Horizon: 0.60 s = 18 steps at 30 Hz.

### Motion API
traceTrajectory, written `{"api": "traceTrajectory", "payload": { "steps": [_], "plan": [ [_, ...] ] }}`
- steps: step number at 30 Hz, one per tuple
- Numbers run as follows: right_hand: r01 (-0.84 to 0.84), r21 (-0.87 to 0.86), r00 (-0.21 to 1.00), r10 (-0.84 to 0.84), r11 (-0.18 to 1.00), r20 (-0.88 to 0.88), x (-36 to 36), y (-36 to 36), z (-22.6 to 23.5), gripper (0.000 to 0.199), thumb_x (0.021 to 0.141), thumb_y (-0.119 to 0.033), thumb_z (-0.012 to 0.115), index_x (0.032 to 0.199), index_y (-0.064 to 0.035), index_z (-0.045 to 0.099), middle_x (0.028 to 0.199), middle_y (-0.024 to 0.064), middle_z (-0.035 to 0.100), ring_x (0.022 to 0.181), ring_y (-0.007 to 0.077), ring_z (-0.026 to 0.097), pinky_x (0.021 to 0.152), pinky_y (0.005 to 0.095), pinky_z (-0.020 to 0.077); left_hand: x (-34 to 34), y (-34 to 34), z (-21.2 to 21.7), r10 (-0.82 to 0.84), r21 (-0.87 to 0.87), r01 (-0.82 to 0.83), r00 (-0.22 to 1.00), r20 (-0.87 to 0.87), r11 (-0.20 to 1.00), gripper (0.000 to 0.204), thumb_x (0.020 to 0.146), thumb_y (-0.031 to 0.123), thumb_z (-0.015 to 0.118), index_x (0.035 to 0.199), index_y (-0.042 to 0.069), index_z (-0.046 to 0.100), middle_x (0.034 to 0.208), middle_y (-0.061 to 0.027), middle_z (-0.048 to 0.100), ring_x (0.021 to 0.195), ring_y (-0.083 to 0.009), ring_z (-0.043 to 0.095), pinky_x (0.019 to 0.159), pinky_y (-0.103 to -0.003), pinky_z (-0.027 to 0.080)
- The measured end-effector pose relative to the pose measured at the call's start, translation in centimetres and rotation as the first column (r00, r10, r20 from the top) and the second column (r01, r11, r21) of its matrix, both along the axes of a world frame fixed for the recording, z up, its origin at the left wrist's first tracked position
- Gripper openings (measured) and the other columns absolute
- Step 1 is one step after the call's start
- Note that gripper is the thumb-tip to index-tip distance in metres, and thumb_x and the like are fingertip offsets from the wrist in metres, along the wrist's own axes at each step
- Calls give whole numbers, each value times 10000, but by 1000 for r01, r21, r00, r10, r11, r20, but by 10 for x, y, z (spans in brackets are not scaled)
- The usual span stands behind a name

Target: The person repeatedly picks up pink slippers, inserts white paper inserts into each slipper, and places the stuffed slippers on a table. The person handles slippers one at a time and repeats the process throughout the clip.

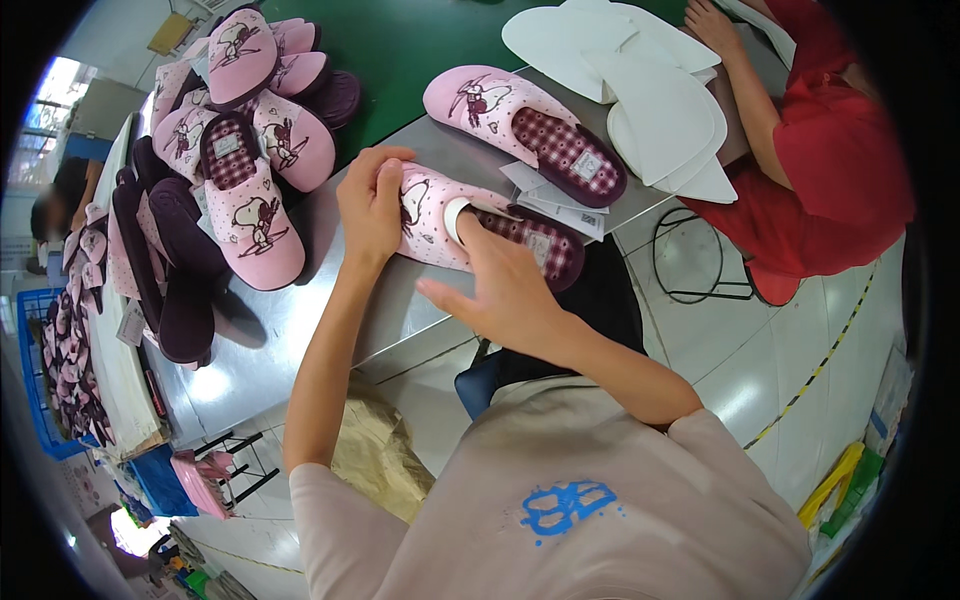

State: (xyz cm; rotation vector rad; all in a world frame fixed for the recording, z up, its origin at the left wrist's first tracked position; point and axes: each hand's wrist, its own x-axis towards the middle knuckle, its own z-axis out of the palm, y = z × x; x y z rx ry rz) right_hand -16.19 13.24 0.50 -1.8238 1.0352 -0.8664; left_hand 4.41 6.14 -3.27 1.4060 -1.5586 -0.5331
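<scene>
A pink slipper (430, 208) with a cartoon dog print and a dark plaid insole lies on the metal table in front of me. My left hand (370, 208) is closed around its toe end. The fingers of my right hand (515, 295) reach into the foot opening against a curved white insert (455, 217), their tips hidden inside; the thumb stands apart. Just beyond lies a matching slipper (500, 110), toe pointing left. Paper tags (560, 212) rest between the two.
Pink slippers (255, 225) are piled at the left, some showing dark soles. White sheet inserts (660, 115) are stacked at the far right, beside a co-worker in red (830, 160). A blue crate (35, 370) of slippers stands at far left. A black stool (690, 255) is under the right side.
</scene>
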Motion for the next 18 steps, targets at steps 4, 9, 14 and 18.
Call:
{"api": "traceTrajectory", "payload": {
  "steps": [4, 9, 14, 18],
  "plan": [
    [-32, -53, 977, 19, 998, -213, 2, -34, -18, 370, 891, -339, 796, 965, 9, 693, 841, 200, 674, 779, 423, 687, 687, 506, 536, 4, 7, 6, 169, 18, -168, 985, -21, 986, 190, 989, 116, 614, 1064, 4, 748, 1001, -95, 710, 898, -173, 638, 846, -305, 494],
    [-152, -682, 986, 62, 716, -154, -43, -36, -48, 268, 832, -156, 736, 1069, -31, 745, 1032, 169, 731, 936, 369, 711, 826, 466, 582, 6, 28, 42, 7, 202, 55, 955, -295, 978, 323, 1058, 205, 512, 1101, -41, 716, 1075, -61, 694, 983, -120, 597, 886, -284, 475],
    [-397, -308, 915, 397, 864, -67, -83, -36, -45, 467, 891, -292, 801, 1250, -10, 700, 1275, 230, 675, 1150, 429, 643, 988, 482, 541, 12, 55, 41, -337, 268, 399, 908, -249, 877, 414, 1048, 313, 504, 1120, -46, 696, 1223, -152, 695, 1095, -209, 624, 994, -344, 473],
    [-512, 47, 823, 475, 857, 313, -86, -32, -14, 620, 931, -492, 805, 1293, -10, 658, 1257, 171, 683, 1175, 305, 643, 991, 418, 539, -23, 77, 48, -259, 229, 477, 751, -607, 848, 626, 1037, 482, 522, 1278, -83, 642, 1392, -250, 635, 1295, -314, 614, 1125, -404, 448]
  ]
}}
